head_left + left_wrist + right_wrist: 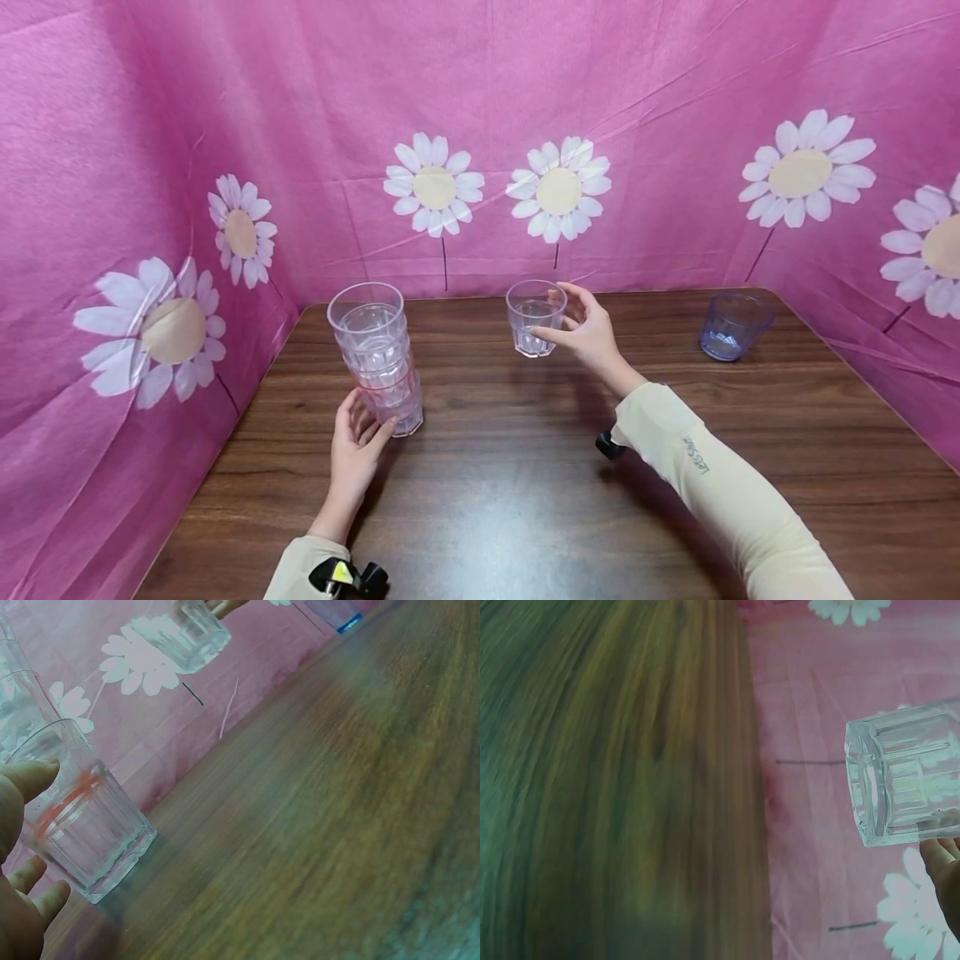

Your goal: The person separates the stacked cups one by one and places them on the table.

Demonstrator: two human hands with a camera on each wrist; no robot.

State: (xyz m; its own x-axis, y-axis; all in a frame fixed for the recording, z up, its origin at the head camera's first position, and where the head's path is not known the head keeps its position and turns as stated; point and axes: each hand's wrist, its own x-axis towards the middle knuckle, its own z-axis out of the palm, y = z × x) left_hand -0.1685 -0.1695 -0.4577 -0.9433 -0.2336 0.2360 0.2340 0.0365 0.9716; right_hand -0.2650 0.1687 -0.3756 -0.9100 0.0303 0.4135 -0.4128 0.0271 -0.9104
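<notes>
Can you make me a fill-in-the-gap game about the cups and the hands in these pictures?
1. The left hand rests against the bottom of a ____ of clear cups.
2. The right hand holds a single clear cup up off the ____.
3. The cup standing alone at the far right is ____ in colour.

Missing words: stack; table; blue

L hand (358,442) low, open — R hand (585,329) raised, pinching.
</notes>
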